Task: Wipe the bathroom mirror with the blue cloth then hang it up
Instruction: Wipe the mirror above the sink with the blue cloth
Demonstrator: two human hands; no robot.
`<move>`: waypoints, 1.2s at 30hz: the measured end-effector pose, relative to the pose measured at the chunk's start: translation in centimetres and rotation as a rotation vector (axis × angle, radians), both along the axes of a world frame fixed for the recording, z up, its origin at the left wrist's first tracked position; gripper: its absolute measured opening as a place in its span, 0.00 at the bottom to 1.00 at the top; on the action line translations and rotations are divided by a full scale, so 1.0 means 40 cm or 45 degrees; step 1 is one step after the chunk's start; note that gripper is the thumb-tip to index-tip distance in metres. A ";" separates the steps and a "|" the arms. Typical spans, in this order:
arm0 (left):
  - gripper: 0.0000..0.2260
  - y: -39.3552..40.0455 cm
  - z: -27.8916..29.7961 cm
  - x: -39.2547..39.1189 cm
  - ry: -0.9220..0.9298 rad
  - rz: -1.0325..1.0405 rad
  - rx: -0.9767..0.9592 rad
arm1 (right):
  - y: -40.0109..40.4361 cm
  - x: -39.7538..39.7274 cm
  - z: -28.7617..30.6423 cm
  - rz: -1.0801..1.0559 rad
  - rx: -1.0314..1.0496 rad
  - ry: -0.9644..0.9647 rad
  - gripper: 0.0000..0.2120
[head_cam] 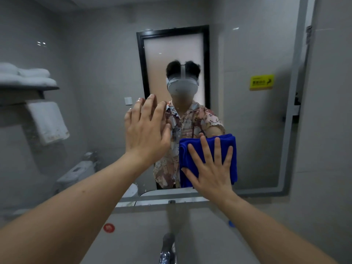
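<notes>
While the right hand (211, 168) presses the folded blue cloth (207, 149) flat against the mirror (247, 121), its fingers (217, 147) lie straight and spread over the fabric, curled round nothing. The cloth sits low on the glass, just above the mirror's bottom edge and right of centre. The left hand (146, 128) is raised beside it, up and to the left, with fingers straight, close together and released; the fingertips meet their reflection, so they appear to touch the glass. The mirror shows the person in a patterned shirt with a headset, a dark-framed door (171, 60) behind, a yellow sign (262, 82), white towels (28, 77) stacked on a shelf, one more towel hanging beneath it, and a toilet (80, 170). Below the mirror, a chrome tap (167, 252) stands at the lower edge of view, with a red sticker (109, 228) on the wall to its left.
</notes>
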State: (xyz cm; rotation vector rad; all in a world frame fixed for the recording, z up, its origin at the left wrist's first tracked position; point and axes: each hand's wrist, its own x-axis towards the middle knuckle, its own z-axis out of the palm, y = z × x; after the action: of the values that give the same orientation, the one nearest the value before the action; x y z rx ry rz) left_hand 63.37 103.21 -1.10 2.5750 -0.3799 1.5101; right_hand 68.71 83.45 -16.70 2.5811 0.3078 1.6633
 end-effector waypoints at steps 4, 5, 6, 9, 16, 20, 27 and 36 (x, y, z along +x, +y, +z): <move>0.27 -0.004 0.012 0.001 -0.031 -0.021 0.005 | 0.035 0.008 0.117 0.037 0.032 -0.043 0.39; 0.27 0.000 0.015 0.002 -0.042 -0.024 0.003 | 0.049 0.013 0.160 0.045 0.038 -0.055 0.39; 0.27 0.007 0.019 0.002 -0.055 -0.025 0.005 | 0.064 0.018 0.205 0.049 0.039 -0.066 0.39; 0.27 0.038 0.038 0.002 -0.096 -0.016 0.021 | 0.106 0.026 0.329 0.043 0.040 -0.111 0.38; 0.27 0.121 0.091 0.010 -0.143 0.018 -0.027 | 0.181 0.032 0.585 0.022 0.078 -0.189 0.38; 0.26 0.162 0.101 0.013 -0.169 0.035 -0.052 | 0.209 0.038 0.626 -0.007 0.146 -0.212 0.38; 0.26 0.219 0.102 0.012 -0.167 -0.001 -0.104 | 0.217 0.037 0.607 -0.024 0.198 -0.205 0.37; 0.26 0.291 0.035 0.015 -0.101 -0.057 -0.085 | 0.271 0.039 0.375 -0.035 0.213 -0.158 0.38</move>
State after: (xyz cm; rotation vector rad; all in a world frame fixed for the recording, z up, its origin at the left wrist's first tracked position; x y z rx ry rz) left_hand 63.96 114.87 0.29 2.4450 -0.3863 1.5857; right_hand 70.28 94.27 -1.69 2.5656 0.1309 1.9053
